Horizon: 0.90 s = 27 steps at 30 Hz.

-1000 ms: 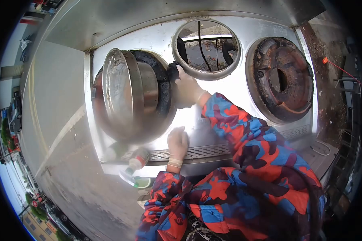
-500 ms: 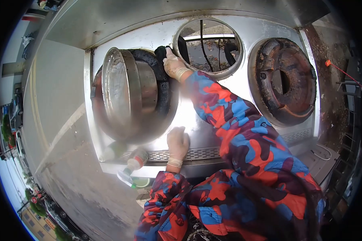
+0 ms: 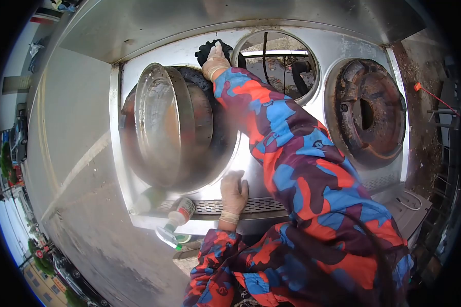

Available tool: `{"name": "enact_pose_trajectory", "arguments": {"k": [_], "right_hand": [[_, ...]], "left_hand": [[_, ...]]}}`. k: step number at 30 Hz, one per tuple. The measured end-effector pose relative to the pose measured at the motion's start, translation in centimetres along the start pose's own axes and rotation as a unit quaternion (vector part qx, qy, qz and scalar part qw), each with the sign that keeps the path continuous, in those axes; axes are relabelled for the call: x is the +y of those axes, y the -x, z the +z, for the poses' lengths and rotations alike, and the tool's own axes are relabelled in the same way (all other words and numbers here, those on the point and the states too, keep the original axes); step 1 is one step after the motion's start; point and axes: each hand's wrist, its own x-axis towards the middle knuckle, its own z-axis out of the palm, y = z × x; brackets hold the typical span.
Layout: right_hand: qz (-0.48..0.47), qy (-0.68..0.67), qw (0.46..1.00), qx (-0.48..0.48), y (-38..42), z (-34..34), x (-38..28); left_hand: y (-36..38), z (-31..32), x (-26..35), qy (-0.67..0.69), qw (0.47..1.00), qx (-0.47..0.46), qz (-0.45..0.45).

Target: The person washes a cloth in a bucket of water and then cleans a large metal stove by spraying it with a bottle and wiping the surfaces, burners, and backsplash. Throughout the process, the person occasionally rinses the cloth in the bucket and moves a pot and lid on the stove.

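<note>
My right hand (image 3: 215, 65), in a thin see-through glove, presses a crumpled black rag (image 3: 205, 53) onto the steel stove top (image 3: 251, 153). It is at the back, between the left burner and the round opening (image 3: 314, 77). My left hand (image 3: 233, 196), gloved too, rests on the stove top near the slotted front strip (image 3: 261, 205), holding nothing, thumb apart from the fingers. Left of my right arm, a wide metal ring (image 3: 159, 117) stands tilted on the left burner, whose dark body is partly hidden behind it.
On the right sits a rusty, blackened burner ring (image 3: 366, 115). A spray bottle (image 3: 179, 212) lies at the front edge, left of my left hand. A steel back panel (image 3: 230, 20) rises behind the stove. Pipes show through the round opening. Pavement (image 3: 77, 204) lies to the left.
My right hand has moved the black rag farther back along the stove top, and more of the rag shows. My left hand stays near the front strip. The view has shifted slightly.
</note>
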Motion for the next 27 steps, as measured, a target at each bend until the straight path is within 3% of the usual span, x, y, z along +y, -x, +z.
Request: {"name": "enact_pose_trajectory", "arguments": {"k": [2, 4, 6, 9, 13, 15, 17, 18, 19, 21, 23, 27], "right_hand": [[0.083, -0.001, 0.995, -0.06, 1.9, -2.0, -0.6], [0.129, -0.018, 0.991, -0.041, 3.2, -2.3, 0.1], [0.213, -0.085, 0.973, 0.027, 3.0, -1.0, 0.0], [0.338, -0.211, 0.9, 0.175, -1.1, 2.6, -0.9], [0.324, -0.177, 0.896, 0.246, -4.2, 2.6, -2.3], [0.327, -0.215, 0.905, 0.167, -0.7, -0.5, -3.1], [0.138, 0.043, 0.988, 0.05, 0.9, -1.9, -2.7], [0.04, 0.175, 0.984, -0.012, 1.6, -2.3, -2.0], [-0.06, 0.3, 0.949, -0.07, 1.8, -2.8, -1.6], [-0.251, 0.521, 0.795, -0.182, 1.6, -2.8, -0.7], [-0.275, 0.535, 0.775, -0.195, 2.2, -2.9, 0.8], [-0.194, 0.503, 0.837, -0.093, -0.2, -0.4, 2.8]], "left_hand": [[-0.5, -0.1, -0.2, 0.004, 0.999, 0.025, 0.029], [-0.4, -0.2, -0.3, 0.007, 1.0, 0.013, 0.02], [-0.9, -0.1, -0.1, 0.013, 0.999, 0.023, 0.027], [-1.1, -0.1, 0.0, 0.021, 1.0, 0.01, -0.01], [-1.1, -0.2, -0.3, -0.002, 1.0, 0.01, 0.024], [-0.4, -0.5, 0.0, 0.007, 1.0, -0.007, -0.003], [-0.8, -0.1, -0.2, 0.024, 0.999, 0.029, 0.03], [-0.6, -0.1, -0.1, 0.023, 1.0, 0.016, 0.009], [-0.7, -0.1, 0.0, 0.025, 0.999, 0.017, 0.014], [-0.7, -0.2, 0.1, 0.02, 1.0, 0.012, -0.007], [-0.9, -0.2, 0.2, 0.014, 1.0, 0.013, -0.008], [-0.7, 0.3, 0.1, -0.006, 1.0, 0.01, -0.025]]}}
